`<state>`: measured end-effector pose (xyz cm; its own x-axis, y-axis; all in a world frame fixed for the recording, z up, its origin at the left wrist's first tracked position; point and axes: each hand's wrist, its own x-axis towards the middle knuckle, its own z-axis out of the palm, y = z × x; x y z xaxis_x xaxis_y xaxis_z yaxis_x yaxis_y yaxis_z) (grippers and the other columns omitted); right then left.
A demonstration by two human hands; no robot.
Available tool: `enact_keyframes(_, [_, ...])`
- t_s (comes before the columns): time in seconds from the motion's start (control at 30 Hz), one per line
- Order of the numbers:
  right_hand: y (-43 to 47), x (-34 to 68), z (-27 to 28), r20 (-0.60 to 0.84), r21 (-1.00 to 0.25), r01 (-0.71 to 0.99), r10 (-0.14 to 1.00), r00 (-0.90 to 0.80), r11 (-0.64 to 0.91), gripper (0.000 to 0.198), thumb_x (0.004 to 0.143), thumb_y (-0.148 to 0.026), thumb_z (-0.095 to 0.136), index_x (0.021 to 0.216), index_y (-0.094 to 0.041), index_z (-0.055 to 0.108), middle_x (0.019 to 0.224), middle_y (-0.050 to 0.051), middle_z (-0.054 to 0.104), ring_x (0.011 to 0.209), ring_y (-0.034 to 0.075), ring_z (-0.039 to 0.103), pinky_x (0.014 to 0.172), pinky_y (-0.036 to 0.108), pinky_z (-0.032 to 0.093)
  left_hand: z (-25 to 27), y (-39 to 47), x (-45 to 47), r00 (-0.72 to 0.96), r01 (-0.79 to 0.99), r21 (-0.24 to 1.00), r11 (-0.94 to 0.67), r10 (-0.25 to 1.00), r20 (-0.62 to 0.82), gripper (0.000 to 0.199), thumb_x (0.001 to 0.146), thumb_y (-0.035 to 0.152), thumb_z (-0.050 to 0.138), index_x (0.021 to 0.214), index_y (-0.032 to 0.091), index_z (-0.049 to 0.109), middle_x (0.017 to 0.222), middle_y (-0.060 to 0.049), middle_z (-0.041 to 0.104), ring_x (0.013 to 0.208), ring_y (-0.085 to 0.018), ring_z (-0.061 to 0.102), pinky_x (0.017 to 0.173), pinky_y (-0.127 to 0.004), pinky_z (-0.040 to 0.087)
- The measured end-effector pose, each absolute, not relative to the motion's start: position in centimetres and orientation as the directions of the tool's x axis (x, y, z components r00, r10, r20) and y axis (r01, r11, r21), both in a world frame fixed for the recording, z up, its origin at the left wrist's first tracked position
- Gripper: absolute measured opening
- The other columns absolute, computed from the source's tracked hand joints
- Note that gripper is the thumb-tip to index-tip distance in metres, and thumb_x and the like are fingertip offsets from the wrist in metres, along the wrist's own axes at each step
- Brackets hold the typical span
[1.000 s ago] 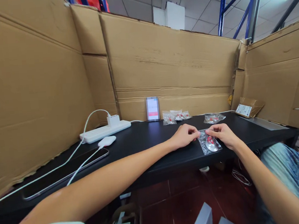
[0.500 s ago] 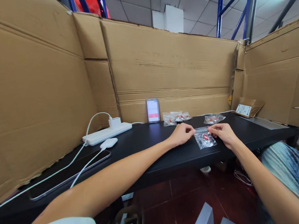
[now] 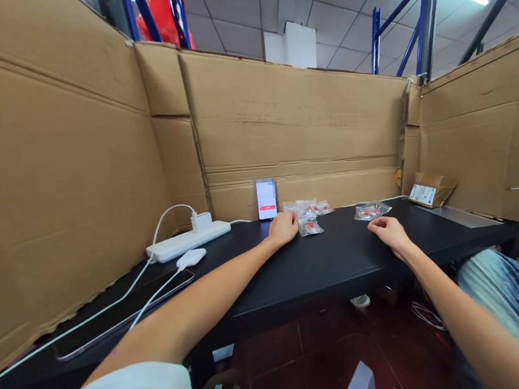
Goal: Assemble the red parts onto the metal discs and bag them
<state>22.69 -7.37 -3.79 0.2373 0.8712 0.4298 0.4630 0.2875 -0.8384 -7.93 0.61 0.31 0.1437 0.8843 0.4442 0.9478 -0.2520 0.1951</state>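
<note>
A clear zip bag [image 3: 311, 226] with red and shiny contents lies at the front of the left-hand bag pile. My left hand [image 3: 285, 227] is closed on its upper left edge, with fingertips partly hidden behind the hand. Behind it are several similar clear bags [image 3: 319, 207] with small red parts. My right hand [image 3: 389, 233] rests over the table with fingers drawn together and nothing visible in them. Just beyond its fingertips lies another group of clear bags [image 3: 371, 210], apart from the hand.
A phone [image 3: 266, 198] leans upright on the cardboard wall [image 3: 298, 117]. At the left are a white power strip [image 3: 186, 241], a white puck on a cable [image 3: 191, 258] and a dark tablet [image 3: 124, 314]. A brown package [image 3: 432, 189] stands at the back right of the black table [image 3: 339, 260].
My left hand has carried the clear bag left and back to the pile by the phone. My right hand has let go of it and stayed at the right. The camera has tilted up slightly.
</note>
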Motion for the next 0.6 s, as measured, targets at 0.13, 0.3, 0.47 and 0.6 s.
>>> enact_keyframes(0.13, [-6.7,21.5,-3.2,0.424,-0.443,0.896,0.872,0.243,-0.034,0.035,0.077,-0.037,0.061,0.101,-0.012,0.069,0.107,0.019,0.066,0.105,0.033,0.059,0.091,0.041,0.043,0.5,2.1,-8.2,0.067,0.966,0.192,-0.172,0.887,0.457,0.030,0.091,0.032,0.041,0.093,0.018,0.067,0.097,-0.014,0.069,0.096,-0.025,0.064,0.076,-0.030,0.046])
enact_keyframes(0.3, [-5.9,20.3,-2.9,0.294,-0.203,0.973,0.941,0.168,-0.110,0.071,0.089,-0.052,0.041,0.141,-0.003,0.040,0.141,0.029,0.040,0.131,0.040,0.038,0.101,0.049,0.034,0.5,2.3,-8.0,0.005,0.967,0.215,-0.140,0.848,0.529,0.031,0.091,0.021,0.036,0.106,0.014,0.062,0.107,-0.017,0.062,0.102,-0.027,0.059,0.082,-0.033,0.045])
enact_keyframes(0.47, [-3.9,21.6,-3.4,0.234,-0.135,0.990,0.970,0.068,-0.037,0.081,0.091,-0.061,0.030,0.150,-0.006,0.022,0.157,0.018,0.013,0.145,0.032,0.009,0.113,0.051,0.015,0.1,1.0,-7.0,0.261,0.921,0.002,-0.389,0.622,0.738,0.029,0.090,0.020,0.040,0.111,0.013,0.059,0.109,-0.014,0.055,0.108,-0.027,0.049,0.095,-0.037,0.040])
enact_keyframes(0.6, [-4.0,22.2,-3.3,0.217,-0.135,0.987,0.974,-0.056,0.087,0.070,0.093,-0.055,0.030,0.143,-0.007,0.038,0.152,0.018,0.029,0.141,0.031,0.025,0.112,0.049,0.020,-0.2,0.2,-5.8,0.397,0.822,-0.009,-0.570,0.562,0.726,0.023,0.089,0.018,0.041,0.098,0.016,0.062,0.102,-0.011,0.056,0.102,-0.024,0.051,0.092,-0.035,0.041])
